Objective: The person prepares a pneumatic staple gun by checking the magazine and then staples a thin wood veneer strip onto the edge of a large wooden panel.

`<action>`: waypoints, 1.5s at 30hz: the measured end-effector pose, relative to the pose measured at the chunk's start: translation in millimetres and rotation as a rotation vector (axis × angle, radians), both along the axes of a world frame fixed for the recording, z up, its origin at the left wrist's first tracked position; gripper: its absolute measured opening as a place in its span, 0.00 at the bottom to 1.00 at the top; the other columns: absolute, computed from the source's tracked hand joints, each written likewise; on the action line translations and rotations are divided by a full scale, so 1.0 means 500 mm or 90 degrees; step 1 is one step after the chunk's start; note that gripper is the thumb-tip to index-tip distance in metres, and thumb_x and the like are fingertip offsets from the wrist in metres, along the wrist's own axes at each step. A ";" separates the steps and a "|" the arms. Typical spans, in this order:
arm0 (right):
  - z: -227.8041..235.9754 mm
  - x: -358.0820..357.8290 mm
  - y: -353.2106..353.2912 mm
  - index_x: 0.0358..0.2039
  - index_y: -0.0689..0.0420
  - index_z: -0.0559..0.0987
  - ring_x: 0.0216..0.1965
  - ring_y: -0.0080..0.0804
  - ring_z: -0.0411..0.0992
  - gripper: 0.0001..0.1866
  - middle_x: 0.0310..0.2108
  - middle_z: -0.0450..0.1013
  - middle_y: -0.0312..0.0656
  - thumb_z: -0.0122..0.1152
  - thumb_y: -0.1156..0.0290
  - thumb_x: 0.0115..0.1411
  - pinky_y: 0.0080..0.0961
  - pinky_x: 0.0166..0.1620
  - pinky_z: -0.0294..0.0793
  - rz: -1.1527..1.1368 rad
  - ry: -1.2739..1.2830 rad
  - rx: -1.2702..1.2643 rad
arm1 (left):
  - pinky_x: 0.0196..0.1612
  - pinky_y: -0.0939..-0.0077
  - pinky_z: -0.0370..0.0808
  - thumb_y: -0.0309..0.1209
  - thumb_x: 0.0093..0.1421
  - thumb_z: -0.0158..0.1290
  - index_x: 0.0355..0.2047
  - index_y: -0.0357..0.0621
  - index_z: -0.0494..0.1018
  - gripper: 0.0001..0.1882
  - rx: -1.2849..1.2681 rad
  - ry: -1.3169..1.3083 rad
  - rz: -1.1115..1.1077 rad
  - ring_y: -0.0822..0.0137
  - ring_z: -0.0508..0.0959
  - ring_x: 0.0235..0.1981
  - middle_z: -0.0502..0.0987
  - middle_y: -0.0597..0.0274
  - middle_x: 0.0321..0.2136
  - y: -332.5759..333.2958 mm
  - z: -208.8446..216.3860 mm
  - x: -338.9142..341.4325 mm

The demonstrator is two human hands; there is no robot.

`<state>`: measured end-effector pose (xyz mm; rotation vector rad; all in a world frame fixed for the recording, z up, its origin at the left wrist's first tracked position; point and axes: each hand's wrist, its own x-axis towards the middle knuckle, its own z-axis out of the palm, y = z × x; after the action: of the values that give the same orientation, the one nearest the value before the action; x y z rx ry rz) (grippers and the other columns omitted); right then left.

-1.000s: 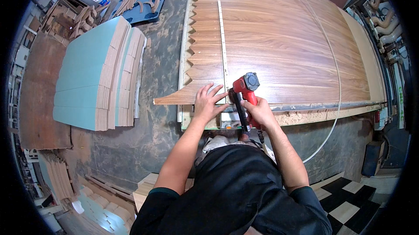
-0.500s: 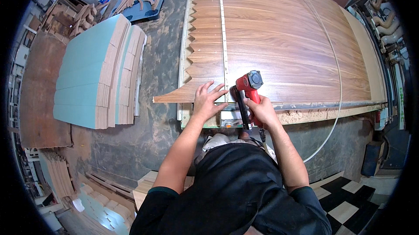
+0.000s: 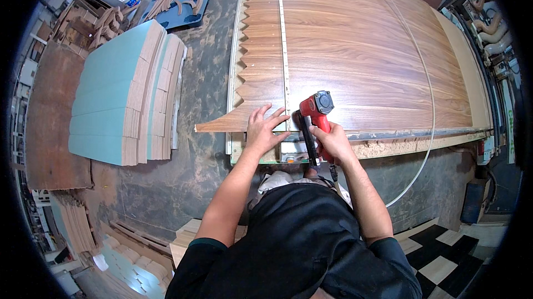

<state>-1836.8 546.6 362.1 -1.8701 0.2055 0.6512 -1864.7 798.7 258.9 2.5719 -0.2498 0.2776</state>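
Observation:
A red and black pneumatic nail gun [image 3: 317,102] is gripped in my right hand [image 3: 335,142], its nose down near the front edge of the wood-grain panel [image 3: 355,49]. A narrow pale strip [image 3: 283,38] lies across the panel, running away from me. My left hand [image 3: 265,130] rests at the near end of this strip, fingers spread flat and fingertips touching it, just left of the nail gun. The gun's nose and its exact contact point are hidden from view. Along its left side the panel has a zigzag cut edge and a curved point [image 3: 214,126].
A pale air hose [image 3: 428,88] loops over the panel's right part and down toward me. Left of the bench stands a stack of light-green-faced boards [image 3: 111,99]. Farther back, a blue pallet [image 3: 180,13] carries curved wooden pieces. Black and pale boards [image 3: 444,260] lie at lower right.
Both hands and the nail gun stay in nearly the same place. The whole view has shifted very slightly.

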 end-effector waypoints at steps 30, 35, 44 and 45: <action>0.001 -0.006 0.005 0.43 0.64 0.83 0.21 0.27 0.76 0.19 0.25 0.79 0.38 0.71 0.57 0.71 0.31 0.27 0.76 -0.004 0.001 0.003 | 0.78 0.46 0.58 0.53 0.55 0.74 0.57 0.67 0.88 0.29 -0.010 -0.028 0.015 0.52 0.70 0.73 0.80 0.78 0.68 -0.004 -0.015 0.002; 0.006 -0.005 0.008 0.43 0.64 0.83 0.21 0.27 0.76 0.18 0.24 0.78 0.37 0.71 0.58 0.71 0.31 0.27 0.76 -0.007 0.010 -0.002 | 0.78 0.46 0.59 0.53 0.55 0.74 0.58 0.67 0.88 0.29 -0.011 -0.020 0.017 0.52 0.70 0.73 0.80 0.78 0.68 -0.003 -0.019 0.002; -0.007 0.014 0.016 0.41 0.63 0.81 0.20 0.25 0.74 0.17 0.22 0.76 0.35 0.71 0.60 0.72 0.30 0.24 0.75 0.027 -0.022 0.005 | 0.77 0.46 0.59 0.53 0.55 0.74 0.56 0.66 0.88 0.28 -0.018 -0.036 0.009 0.53 0.70 0.72 0.80 0.77 0.68 -0.002 -0.012 -0.001; -0.005 0.017 0.022 0.40 0.62 0.80 0.19 0.24 0.74 0.16 0.21 0.75 0.34 0.71 0.60 0.72 0.29 0.23 0.75 0.030 -0.024 0.010 | 0.77 0.46 0.58 0.53 0.56 0.74 0.56 0.67 0.88 0.28 -0.017 -0.036 0.010 0.53 0.69 0.73 0.80 0.77 0.68 -0.001 -0.013 -0.001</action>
<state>-1828.5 557.7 359.7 -1.8753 0.1320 0.6463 -1865.2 798.2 252.6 2.5427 -0.2451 0.3584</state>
